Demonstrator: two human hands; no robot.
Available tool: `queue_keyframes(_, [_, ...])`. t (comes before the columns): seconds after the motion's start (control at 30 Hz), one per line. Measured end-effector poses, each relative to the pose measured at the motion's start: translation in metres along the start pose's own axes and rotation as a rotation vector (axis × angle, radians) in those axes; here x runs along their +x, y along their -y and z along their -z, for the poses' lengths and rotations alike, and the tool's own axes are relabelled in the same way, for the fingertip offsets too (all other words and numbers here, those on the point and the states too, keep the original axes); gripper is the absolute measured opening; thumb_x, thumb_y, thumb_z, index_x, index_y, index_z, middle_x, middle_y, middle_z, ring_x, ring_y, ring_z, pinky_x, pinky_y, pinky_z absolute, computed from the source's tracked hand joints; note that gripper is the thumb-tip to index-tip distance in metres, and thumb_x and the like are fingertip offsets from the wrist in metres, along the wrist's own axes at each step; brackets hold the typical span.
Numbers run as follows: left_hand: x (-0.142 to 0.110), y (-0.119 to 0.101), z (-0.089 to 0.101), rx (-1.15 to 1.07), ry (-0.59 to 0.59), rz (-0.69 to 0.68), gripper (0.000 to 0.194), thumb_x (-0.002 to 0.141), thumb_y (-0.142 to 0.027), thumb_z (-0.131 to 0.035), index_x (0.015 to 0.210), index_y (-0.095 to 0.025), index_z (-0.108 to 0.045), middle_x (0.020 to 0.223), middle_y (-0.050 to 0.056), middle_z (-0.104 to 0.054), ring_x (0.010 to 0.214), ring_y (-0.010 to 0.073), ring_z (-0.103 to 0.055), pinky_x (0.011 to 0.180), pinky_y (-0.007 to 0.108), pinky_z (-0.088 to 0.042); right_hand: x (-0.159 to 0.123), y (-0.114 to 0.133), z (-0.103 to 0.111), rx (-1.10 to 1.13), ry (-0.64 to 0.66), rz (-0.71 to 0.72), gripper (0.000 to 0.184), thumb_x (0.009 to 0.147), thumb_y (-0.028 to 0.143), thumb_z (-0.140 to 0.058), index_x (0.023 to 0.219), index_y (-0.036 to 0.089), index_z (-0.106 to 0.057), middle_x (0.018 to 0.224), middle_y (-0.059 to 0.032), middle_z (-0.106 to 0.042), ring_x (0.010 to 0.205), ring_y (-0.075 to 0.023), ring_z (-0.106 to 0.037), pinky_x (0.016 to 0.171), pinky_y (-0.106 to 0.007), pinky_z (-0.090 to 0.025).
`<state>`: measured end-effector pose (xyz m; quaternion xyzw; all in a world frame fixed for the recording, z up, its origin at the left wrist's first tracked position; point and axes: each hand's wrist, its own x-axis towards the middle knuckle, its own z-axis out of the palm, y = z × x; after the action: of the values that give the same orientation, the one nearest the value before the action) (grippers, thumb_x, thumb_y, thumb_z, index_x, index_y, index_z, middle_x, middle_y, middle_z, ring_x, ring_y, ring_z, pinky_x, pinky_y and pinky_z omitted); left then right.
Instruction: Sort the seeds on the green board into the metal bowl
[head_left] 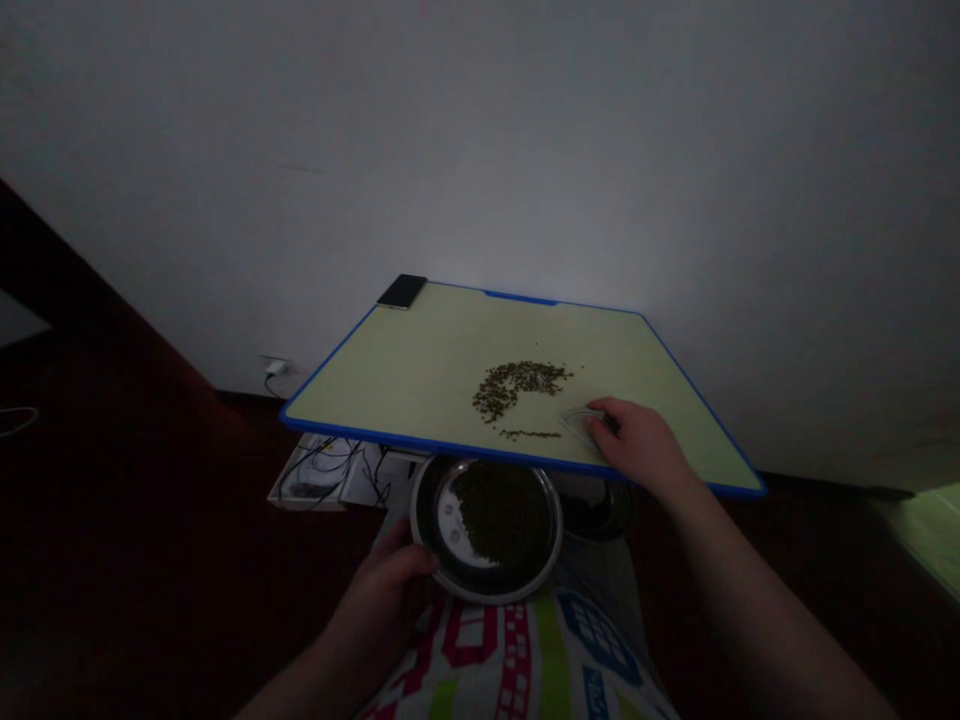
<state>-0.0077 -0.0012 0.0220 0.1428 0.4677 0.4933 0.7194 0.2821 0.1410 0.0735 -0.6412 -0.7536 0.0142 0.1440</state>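
My left hand (397, 580) is closed on the left rim of a round metal basin (553, 540). A heap of small dark green-brown grains (502, 510) covers the middle and right of its floor. The basin sits at my lap, just below the near edge of a pale-topped table (420, 350). On the tabletop, my right hand (630, 435) pinches a thin, pale, translucent piece (577, 422) with a rounded edge; its exact kind is unclear. To its left lie loose grains (517, 385) in a curved patch, with a thin line of them nearer me.
A black phone or tablet (403, 291) lies at the table's far left corner. The table has a blue rim (360, 433) and stands against a wall. Under it are a white box with cables (315, 470) and a dark container (596, 505). A plug (277, 368) sits in the wall.
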Motion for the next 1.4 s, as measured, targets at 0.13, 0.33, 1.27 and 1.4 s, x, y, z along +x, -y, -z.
queue_keyframes(0.13, [0.002, 0.002, 0.003, -0.006, 0.013, -0.008, 0.05, 0.06, -0.008, -0.062, 0.109, -0.018, -0.064, 0.101, 0.009, -0.074, 0.089, 0.0265, -0.071, 0.078, 0.037, -0.056, 0.002, 0.019, -0.006, 0.041, 0.017, 0.015, 0.032, 0.089, 0.035, -0.051, 0.109, 0.018, -0.07, 0.086, -0.0073, -0.073, 0.077, -0.0209, -0.065, 0.07, -0.03, -0.044])
queue_keyframes(0.33, [0.001, 0.001, 0.001, -0.004, -0.017, -0.009, 0.048, 0.057, -0.009, -0.062, 0.104, -0.018, -0.065, 0.097, 0.007, -0.075, 0.087, 0.0271, -0.071, 0.076, 0.038, -0.057, 0.006, 0.041, -0.012, 0.077, 0.042, 0.078, 0.031, 0.088, 0.033, -0.052, 0.108, 0.017, -0.07, 0.094, -0.0086, -0.074, 0.082, -0.0215, -0.066, 0.073, -0.03, -0.044])
queue_keyframes(1.27, [0.001, -0.001, -0.002, -0.043, -0.003, 0.005, 0.044, 0.057, -0.006, -0.061, 0.1, -0.017, -0.065, 0.092, 0.007, -0.076, 0.082, 0.025, -0.071, 0.074, 0.035, -0.057, 0.007, 0.079, -0.019, 0.141, 0.086, 0.214, 0.029, 0.089, 0.035, -0.051, 0.105, 0.021, -0.07, 0.087, -0.0053, -0.074, 0.076, -0.0184, -0.064, 0.068, -0.028, -0.042])
queue_keyframes(1.4, [-0.001, -0.002, -0.005, -0.049, -0.01, 0.019, 0.047, 0.057, -0.006, -0.061, 0.102, -0.018, -0.064, 0.092, 0.007, -0.076, 0.082, 0.0266, -0.071, 0.075, 0.037, -0.057, 0.007, 0.082, -0.018, 0.149, 0.101, 0.215, 0.03, 0.088, 0.035, -0.052, 0.107, 0.021, -0.071, 0.088, -0.0061, -0.074, 0.077, -0.0193, -0.064, 0.069, -0.029, -0.043])
